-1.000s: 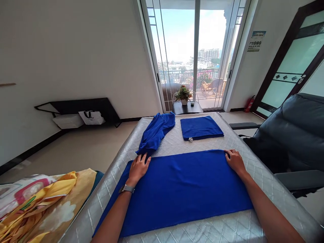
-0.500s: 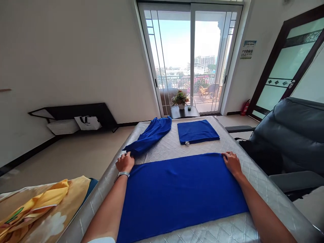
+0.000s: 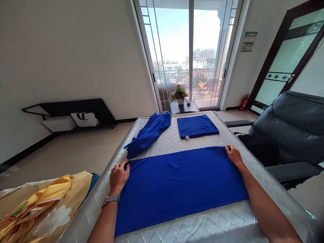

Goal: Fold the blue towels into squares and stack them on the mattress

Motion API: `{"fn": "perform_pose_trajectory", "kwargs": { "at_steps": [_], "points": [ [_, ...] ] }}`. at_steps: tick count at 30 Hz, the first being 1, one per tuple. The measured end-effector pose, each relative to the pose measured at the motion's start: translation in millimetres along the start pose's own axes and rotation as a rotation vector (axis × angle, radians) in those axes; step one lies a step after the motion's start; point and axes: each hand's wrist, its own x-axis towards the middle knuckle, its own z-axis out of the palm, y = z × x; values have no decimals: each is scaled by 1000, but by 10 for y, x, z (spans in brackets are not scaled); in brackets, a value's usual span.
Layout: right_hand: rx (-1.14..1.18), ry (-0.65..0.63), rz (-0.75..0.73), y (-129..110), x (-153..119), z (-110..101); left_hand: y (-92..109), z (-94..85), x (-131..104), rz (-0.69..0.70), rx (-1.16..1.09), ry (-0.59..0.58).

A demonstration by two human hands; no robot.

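Note:
A long blue cloth [image 3: 181, 189] lies spread flat across the near part of a silvery quilted mattress [image 3: 212, 224]. At its far left corner, my left hand [image 3: 119, 176] has its fingers closed on the edge, with a watch on the wrist. My right hand [image 3: 234, 155] pinches the far right corner between thumb and fingers. Just past the left hand lies a crumpled blue cloth [image 3: 152, 133]. To the right of that, a blue cloth folded into a rectangle [image 3: 197, 126] rests flat, a white tag showing at its near edge.
Left of the mattress is a yellow patterned fabric [image 3: 48, 199]. A dark leather armchair [image 3: 295, 125] stands close on the right. Beyond the far end, a potted plant [image 3: 180, 94] sits on a small chair before the sliding glass door. A white bag [image 3: 85, 119] is by the left wall.
My left hand has shifted slightly left and nearer, drawing its corner away from the crumpled cloth. My right hand has moved slightly outward at its corner. The camera view has tilted down a little.

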Motion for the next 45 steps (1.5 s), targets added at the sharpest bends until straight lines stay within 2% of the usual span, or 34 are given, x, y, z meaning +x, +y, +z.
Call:
{"fn": "perform_pose_trajectory", "kwargs": {
  "at_steps": [3, 7, 10, 14, 18, 21, 28, 35, 40, 43, 45],
  "points": [
    [102, -3, 14, -15, -12, -50, 30, -43, -3, 52, 22, 10],
    [291, -33, -53, -5, -5, -60, 65, -102, -4, 124, 47, 44],
    [301, -54, -99, 43, 16, -26, 68, -75, -5, 189, -20, -31],
    [180, -16, -123, 135, 62, 35, 36, 62, -19, 184, -61, -224],
    [15, -45, -166, 175, 76, 86, -28, 181, -24, 164, -42, -270],
    [-117, -32, -181, 139, 35, 109, -51, 202, -17, 156, -32, -286],
    [-407, -86, -76, -58, -76, 62, 2, 131, -27, 143, -39, -307],
    [-431, -120, -64, -155, -124, -19, 65, 47, -71, 134, -32, -310],
    [-442, -59, -26, -245, -235, -26, 91, -7, -68, 131, -24, -336],
    [-464, -8, -127, -413, -344, 28, 83, -47, -60, 145, -11, -292],
    [-446, -46, -234, -561, -425, 101, 67, -66, -55, 157, -5, -239]
  ]
}}
